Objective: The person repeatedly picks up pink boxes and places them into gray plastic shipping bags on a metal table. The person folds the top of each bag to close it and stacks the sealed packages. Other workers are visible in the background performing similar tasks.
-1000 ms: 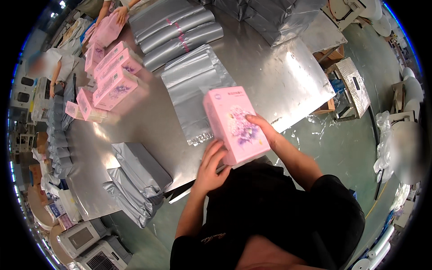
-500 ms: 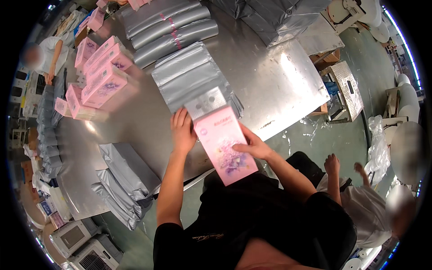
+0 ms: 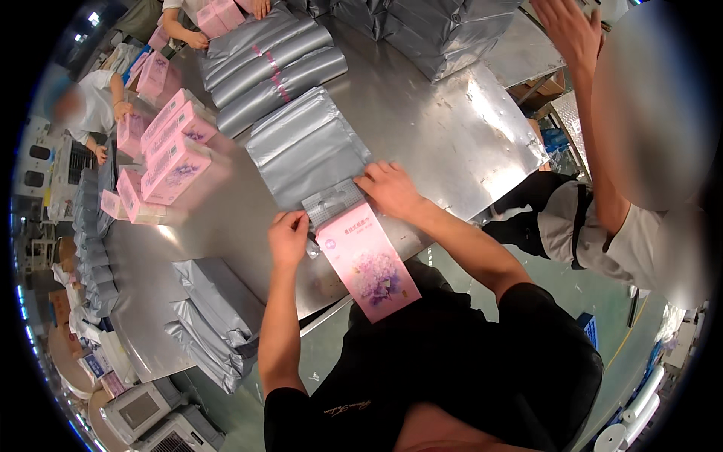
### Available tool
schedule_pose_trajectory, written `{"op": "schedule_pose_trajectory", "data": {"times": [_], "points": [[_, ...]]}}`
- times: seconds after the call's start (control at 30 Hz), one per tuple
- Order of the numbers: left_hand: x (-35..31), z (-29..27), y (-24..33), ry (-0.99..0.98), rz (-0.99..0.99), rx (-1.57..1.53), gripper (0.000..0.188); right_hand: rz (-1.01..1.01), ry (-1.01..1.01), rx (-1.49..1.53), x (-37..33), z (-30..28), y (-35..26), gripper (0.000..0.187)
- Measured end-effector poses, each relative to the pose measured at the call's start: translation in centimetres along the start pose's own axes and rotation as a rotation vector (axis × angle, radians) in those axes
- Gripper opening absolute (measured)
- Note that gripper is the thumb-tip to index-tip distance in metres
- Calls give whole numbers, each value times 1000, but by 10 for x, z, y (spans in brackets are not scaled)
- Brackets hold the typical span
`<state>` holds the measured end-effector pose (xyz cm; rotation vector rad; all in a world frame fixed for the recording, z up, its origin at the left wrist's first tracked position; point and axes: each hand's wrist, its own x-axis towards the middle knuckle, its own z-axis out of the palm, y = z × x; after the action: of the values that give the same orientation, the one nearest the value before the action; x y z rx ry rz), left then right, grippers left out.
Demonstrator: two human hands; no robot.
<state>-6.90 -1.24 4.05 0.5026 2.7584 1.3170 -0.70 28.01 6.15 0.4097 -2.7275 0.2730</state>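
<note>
At grey bag [image 3: 303, 147], with left hand [image 3: 288, 237] pinched closed, right hand [image 3: 392, 193] in unclear grip, pink box [image 3: 369, 264] unbagged, parcels [image 3: 220, 297] wrapped near left, cartons [image 3: 178, 169] unwrapped far left.

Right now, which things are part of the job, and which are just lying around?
Seem part of the job:
- pink flowered box, with the left hand and right hand by its top end
- flat grey plastic beyond it
- other pink boxes

Probably just lying around:
- pale boxy units
- white rolls
</note>
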Motion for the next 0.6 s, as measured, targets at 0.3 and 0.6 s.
{"op": "schedule_pose_trajectory", "data": {"times": [0.3, 0.6], "points": [[-75, 12, 6, 228, 377, 116, 20, -18, 223, 160, -53, 22, -18, 23], [-110, 26, 2, -155, -145, 94, 18, 243, -319, 552, -93, 18, -21, 22]]}}
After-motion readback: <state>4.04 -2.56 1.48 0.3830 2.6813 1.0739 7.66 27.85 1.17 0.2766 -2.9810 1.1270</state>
